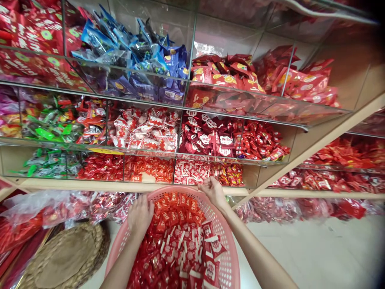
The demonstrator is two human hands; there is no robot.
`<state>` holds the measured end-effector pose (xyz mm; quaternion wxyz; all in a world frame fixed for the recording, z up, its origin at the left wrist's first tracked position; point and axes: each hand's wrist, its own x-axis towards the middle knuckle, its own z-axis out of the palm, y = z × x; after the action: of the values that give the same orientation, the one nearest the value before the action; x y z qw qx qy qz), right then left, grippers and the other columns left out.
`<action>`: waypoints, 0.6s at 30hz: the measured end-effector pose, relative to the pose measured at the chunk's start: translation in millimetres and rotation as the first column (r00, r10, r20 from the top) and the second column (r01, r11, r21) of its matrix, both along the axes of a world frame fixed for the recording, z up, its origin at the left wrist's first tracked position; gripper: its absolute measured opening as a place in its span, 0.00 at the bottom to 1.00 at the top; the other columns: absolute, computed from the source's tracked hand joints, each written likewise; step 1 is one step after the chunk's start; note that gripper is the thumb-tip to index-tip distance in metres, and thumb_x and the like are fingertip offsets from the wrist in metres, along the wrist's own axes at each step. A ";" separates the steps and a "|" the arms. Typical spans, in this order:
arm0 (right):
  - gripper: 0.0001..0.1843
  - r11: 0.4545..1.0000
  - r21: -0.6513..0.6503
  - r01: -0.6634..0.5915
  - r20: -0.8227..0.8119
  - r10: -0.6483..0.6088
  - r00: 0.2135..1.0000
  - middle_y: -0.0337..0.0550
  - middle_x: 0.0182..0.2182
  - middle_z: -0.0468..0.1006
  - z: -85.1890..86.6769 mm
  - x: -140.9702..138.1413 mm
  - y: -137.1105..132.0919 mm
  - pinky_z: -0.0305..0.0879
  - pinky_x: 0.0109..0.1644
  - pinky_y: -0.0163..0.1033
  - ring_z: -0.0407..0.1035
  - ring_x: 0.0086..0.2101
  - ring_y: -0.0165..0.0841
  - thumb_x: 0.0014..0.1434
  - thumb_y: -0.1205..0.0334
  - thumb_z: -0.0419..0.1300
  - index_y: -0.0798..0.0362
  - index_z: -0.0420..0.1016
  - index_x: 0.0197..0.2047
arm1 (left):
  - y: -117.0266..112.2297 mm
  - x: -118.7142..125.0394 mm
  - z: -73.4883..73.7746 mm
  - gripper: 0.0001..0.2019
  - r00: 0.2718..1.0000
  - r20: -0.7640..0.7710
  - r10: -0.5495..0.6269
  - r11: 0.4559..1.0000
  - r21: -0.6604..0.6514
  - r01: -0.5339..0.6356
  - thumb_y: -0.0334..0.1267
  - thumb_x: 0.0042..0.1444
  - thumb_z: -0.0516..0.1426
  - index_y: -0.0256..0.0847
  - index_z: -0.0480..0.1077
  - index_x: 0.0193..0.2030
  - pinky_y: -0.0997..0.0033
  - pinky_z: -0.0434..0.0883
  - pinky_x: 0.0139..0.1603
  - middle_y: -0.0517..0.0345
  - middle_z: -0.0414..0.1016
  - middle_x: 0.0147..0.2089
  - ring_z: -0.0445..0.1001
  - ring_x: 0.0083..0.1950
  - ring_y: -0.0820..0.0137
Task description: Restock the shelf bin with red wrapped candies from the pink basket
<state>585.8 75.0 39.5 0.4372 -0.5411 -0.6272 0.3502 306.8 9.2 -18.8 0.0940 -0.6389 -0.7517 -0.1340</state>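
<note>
On the far left, a round woven straw mat (64,257) lies on the floor, away to the left of the left hand. Above the mat, clear plastic bags of red sweets (39,210) are piled up just left of the left hand.

The left hand (140,214) is open, palm down, with its fingers a bit spread. It is just inside the left rim of a pink plastic basket (228,257), right above a big heap of small red sweet packets (171,241). It is not pinching anything that I can see.

The basket sits between the hands and under them. The right hand (214,190) is at the far rim, loose and open, with its fingers a little bent, and no pinch shows there either. Open hands like these can cover many small packets at once, and a soft touch may keep them from sliding over the rim.

Past the hands, a wooden shelf edge (135,186) runs along in front of clear bins of green packets (51,124), white and red packets (144,128), and dark red packets (207,136). To the right of the right hand, more red bags (300,208) sit above a pale floor (313,253)
</note>
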 end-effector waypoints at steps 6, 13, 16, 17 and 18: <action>0.14 0.953 -0.197 -0.231 -0.021 0.232 0.973 0.31 0.22 0.58 -10.1 13.4 -78.8 0.51 0.26 0.32 0.54 0.23 0.26 0.54 0.50 0.58 0.52 0.63 0.33 | -0.5 1.9 2.9 0.19 1.000 0.006 -0.003 1.000 0.002 0.003 0.42 0.60 0.43 0.36 0.66 0.51 0.64 0.63 0.42 0.49 0.75 0.42 0.71 0.43 0.61; 0.11 0.923 -0.321 -0.210 0.122 0.260 0.958 0.31 0.22 0.56 -16.9 15.0 -118.8 0.50 0.27 0.32 0.53 0.24 0.26 0.55 0.56 0.57 0.52 0.61 0.27 | -1.4 2.9 5.4 0.19 1.000 0.006 -0.008 1.000 0.025 0.008 0.42 0.60 0.43 0.35 0.65 0.51 0.64 0.63 0.42 0.47 0.74 0.45 0.71 0.44 0.62; 0.09 0.936 -0.302 -0.182 0.185 0.245 0.952 0.35 0.24 0.64 -14.7 13.5 -122.0 0.53 0.30 0.33 0.59 0.27 0.29 0.54 0.58 0.57 0.54 0.66 0.28 | -1.5 3.2 5.8 0.19 1.000 0.004 -0.011 1.000 0.024 0.011 0.42 0.60 0.43 0.35 0.65 0.51 0.64 0.63 0.42 0.48 0.74 0.44 0.71 0.44 0.61; 0.08 0.940 -0.296 -0.170 0.202 0.236 0.951 0.36 0.25 0.66 -14.3 13.0 -122.2 0.54 0.31 0.34 0.60 0.28 0.29 0.54 0.58 0.57 0.54 0.67 0.29 | -1.5 3.2 5.9 0.19 1.000 0.004 -0.013 1.000 0.024 0.013 0.41 0.60 0.43 0.35 0.65 0.51 0.65 0.63 0.42 0.48 0.74 0.44 0.71 0.44 0.61; 0.07 0.943 -0.293 -0.158 0.212 0.225 0.951 0.36 0.25 0.66 -14.3 12.6 -122.2 0.54 0.32 0.34 0.61 0.28 0.30 0.54 0.59 0.57 0.54 0.68 0.30 | -1.4 3.1 6.1 0.19 1.000 0.003 -0.014 1.000 0.024 0.014 0.41 0.60 0.43 0.35 0.65 0.51 0.65 0.63 0.42 0.48 0.74 0.44 0.71 0.44 0.62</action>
<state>598.4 -47.1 25.2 0.2422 -0.5708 -0.6716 0.4056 309.9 7.8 -12.7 0.0996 -0.6428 -0.7456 -0.1446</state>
